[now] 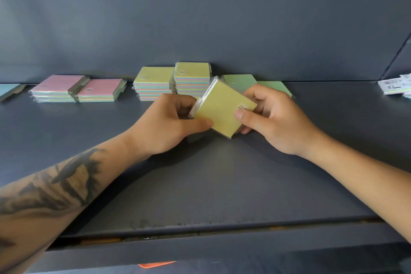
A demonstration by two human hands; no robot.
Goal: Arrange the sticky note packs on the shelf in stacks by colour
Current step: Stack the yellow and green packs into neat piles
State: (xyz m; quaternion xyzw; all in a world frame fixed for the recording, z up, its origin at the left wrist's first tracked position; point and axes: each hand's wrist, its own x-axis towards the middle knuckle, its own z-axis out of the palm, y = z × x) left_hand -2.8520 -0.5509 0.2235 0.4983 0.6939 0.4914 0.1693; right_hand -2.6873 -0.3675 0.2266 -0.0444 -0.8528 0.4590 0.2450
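Both hands, the left hand (178, 122) and right hand (273, 120), are gripping a yellow-topped sticky note pack (222, 113) tilted above the shelf (200, 184), near the far stacks. Pink stacks (75, 89) at far left and yellow stacks (173, 80) at centre are standing sorted, while green packs (262, 87) are lying loosely behind the hands and the held pack is awaiting placement.

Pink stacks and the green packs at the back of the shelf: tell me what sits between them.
In the head view, two yellow-topped stacks stand between the pink stacks and green packs.

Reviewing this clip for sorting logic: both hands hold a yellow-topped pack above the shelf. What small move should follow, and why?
Probably carry the yellow-topped pack, held by the left hand and right hand, back onto the yellow-topped stacks just behind it. Its top matches theirs, not the pink stacks or green packs.
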